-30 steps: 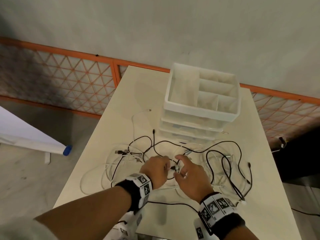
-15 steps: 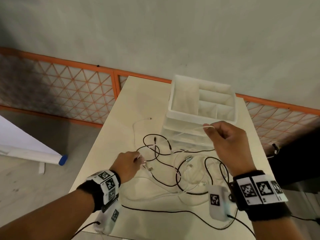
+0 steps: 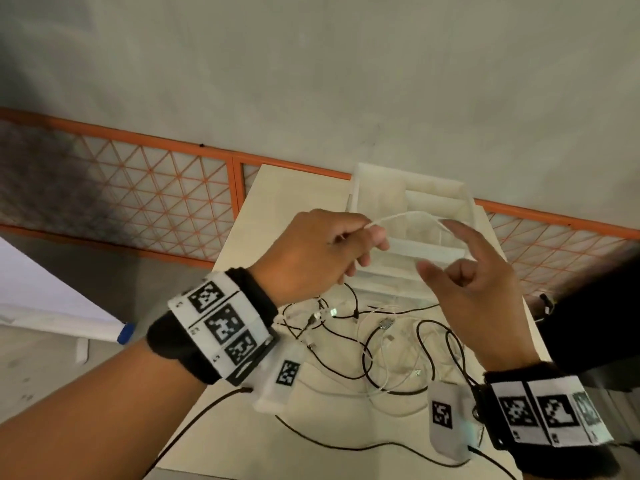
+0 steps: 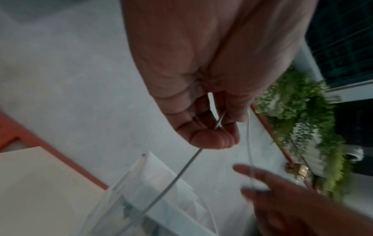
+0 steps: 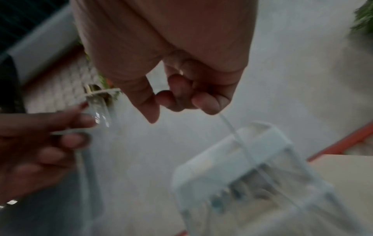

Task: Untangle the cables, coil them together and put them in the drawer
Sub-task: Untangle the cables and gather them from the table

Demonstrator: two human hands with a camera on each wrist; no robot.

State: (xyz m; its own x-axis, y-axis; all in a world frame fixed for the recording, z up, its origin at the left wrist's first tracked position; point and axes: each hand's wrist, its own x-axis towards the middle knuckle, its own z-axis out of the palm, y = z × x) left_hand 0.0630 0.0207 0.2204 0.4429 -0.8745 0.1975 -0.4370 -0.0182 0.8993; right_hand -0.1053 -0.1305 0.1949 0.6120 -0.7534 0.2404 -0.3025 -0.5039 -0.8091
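I pinch a thin white cable (image 3: 405,215) between the thumb and forefinger of my left hand (image 3: 374,233), raised above the table. The cable arcs right and lies over the straight forefinger of my right hand (image 3: 436,247). That hand's thumb stands apart and its other fingers are curled. In the left wrist view the cable (image 4: 181,169) leaves my left hand (image 4: 220,126) downward. The right wrist view shows the cable (image 5: 232,129) trailing from my right hand (image 5: 177,108). More black cables (image 3: 367,362) and white cables (image 3: 398,386) lie tangled on the table (image 3: 277,202). The white drawer unit (image 3: 426,252) stands behind my hands.
An orange lattice fence (image 3: 138,188) runs behind the table below a grey wall. A white roll with a blue cap (image 3: 126,333) lies on the floor at the left. A dark object (image 3: 588,323) stands beside the table's right edge. Green plants (image 4: 302,111) hang nearby.
My left hand rose from the tangle and came up beside my right hand in front of the drawer unit. The right thumb has come off the white cable.
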